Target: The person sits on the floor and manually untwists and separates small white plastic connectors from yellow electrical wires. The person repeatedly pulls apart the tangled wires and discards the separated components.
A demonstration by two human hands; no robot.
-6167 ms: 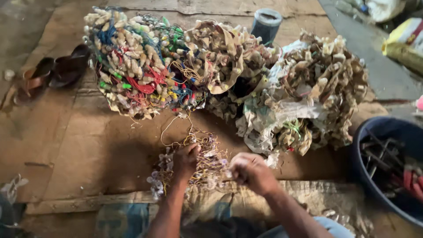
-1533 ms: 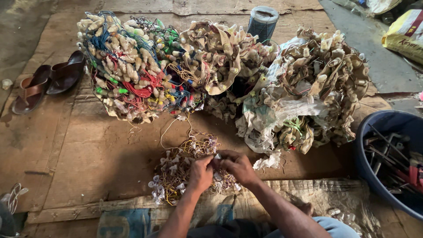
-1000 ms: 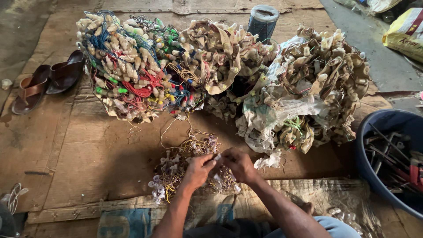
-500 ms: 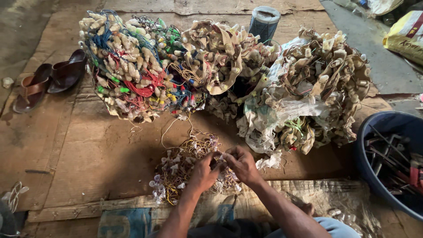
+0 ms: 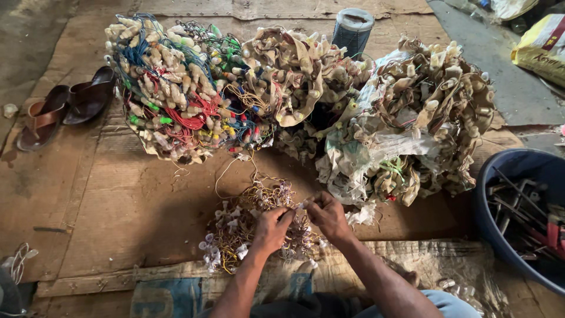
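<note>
While both hands meet over the floor mat, the left hand [image 5: 272,227] and right hand [image 5: 329,216] pinch, fingers curled nearly closed, a small pale piece [image 5: 301,205] at the top of a loose tangle of thin yellowish wires and small white bulbs [image 5: 247,232]; how firmly either hand grips it cannot be told at this size. This tangle lies directly before the person, on the brown fibre mat [image 5: 118,206], just below three large bundles: a bundle of pale sockets with red, blue and green wires [image 5: 176,94] at left, a tan bundle [image 5: 294,76] in the middle, and a bundle wrapped partly in whitish plastic sheet [image 5: 412,123] at right. A dark cylindrical spool [image 5: 352,29] stands behind the middle bundle; a pair of brown sandals [image 5: 65,109] lies well apart at left; a blue tub of metal tools [image 5: 521,218] sits at right. As a judgement, the chief risk lies in the thin wires: a pull on one strand while loops remain interlocked could tighten the knot, snap a conductor or tear a bulb from its lead. A stray loop trails up from the tangle towards the left bundle and may catch there, dragging it. The small pinched piece could also slip and be lost among the litter on the mat.
</note>
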